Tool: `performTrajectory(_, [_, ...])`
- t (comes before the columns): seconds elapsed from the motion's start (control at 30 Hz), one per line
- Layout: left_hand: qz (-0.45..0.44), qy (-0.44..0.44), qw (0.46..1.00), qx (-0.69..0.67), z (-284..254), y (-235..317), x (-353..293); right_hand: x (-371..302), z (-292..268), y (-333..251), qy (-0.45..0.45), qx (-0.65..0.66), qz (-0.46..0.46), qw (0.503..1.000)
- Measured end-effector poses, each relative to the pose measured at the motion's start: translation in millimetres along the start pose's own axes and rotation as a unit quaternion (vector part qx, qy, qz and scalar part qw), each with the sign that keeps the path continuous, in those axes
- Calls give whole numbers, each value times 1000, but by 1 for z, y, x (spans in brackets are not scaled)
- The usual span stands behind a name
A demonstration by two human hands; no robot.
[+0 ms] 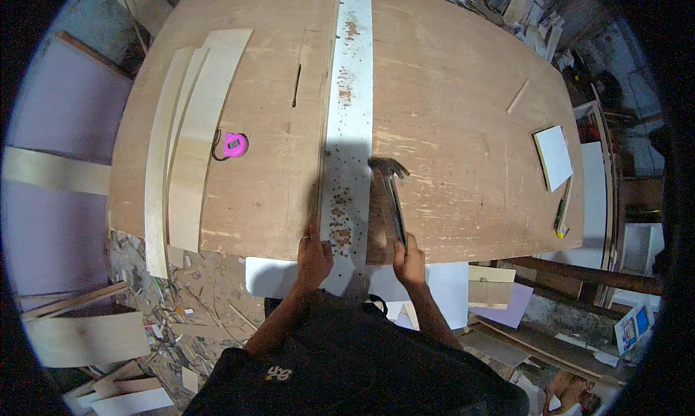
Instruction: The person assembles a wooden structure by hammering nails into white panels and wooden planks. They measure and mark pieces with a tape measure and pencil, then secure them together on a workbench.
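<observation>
Hammer (396, 201) (claw-headed) in right-hand fingers (411, 252).

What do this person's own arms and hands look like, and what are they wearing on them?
The left hand and right hand are ungloved, with no watch or ring discernible. Both forearms are bare. The black short-sleeved top carries a small, pale emblem.

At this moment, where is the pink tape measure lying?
In the head view, the pink tape measure lies on the brown board, left of the white strip, just right of the pale wooden strips.
</observation>
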State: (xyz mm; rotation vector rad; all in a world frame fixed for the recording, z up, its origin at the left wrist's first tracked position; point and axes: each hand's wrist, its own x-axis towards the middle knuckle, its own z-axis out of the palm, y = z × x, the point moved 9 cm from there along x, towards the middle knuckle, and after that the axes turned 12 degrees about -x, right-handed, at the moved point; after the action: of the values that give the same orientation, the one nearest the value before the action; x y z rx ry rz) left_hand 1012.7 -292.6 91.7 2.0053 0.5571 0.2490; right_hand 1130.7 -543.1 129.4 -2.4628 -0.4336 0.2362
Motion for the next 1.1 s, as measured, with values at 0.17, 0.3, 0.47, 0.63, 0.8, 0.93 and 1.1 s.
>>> performTrajectory(0.17, [17, -3, 1000, -17, -2, 7, 3, 59, 17, -52, -57, -65, -50, 995])
performTrajectory(0.3, [31, 6, 997, -66, -7, 12, 2, 80, 29, -52, -125, -166, -65, 976])
performTrajectory(0.47, [31, -8, 998, -56, -6, 19, 8, 30, 13, -12, -95, -89, 4, 992])
performTrajectory(0.63, [54, -9, 998, -26, -13, 26, -10, -27, 16, 6, -58, -13, -2, 998])
performTrajectory(0.8, [19, -66, 996, 49, -11, 16, -42, -55, 30, 23, -60, -10, 47, 997])
performTrajectory(0.93, [25, -61, 992, 107, -6, 14, -43, -32, 23, 4, -4, -33, -45, 998])
performTrajectory(1.1, [25, -54, 991, 121, -5, 16, -45, -21, 27, 3, -37, 14, -25, 999])
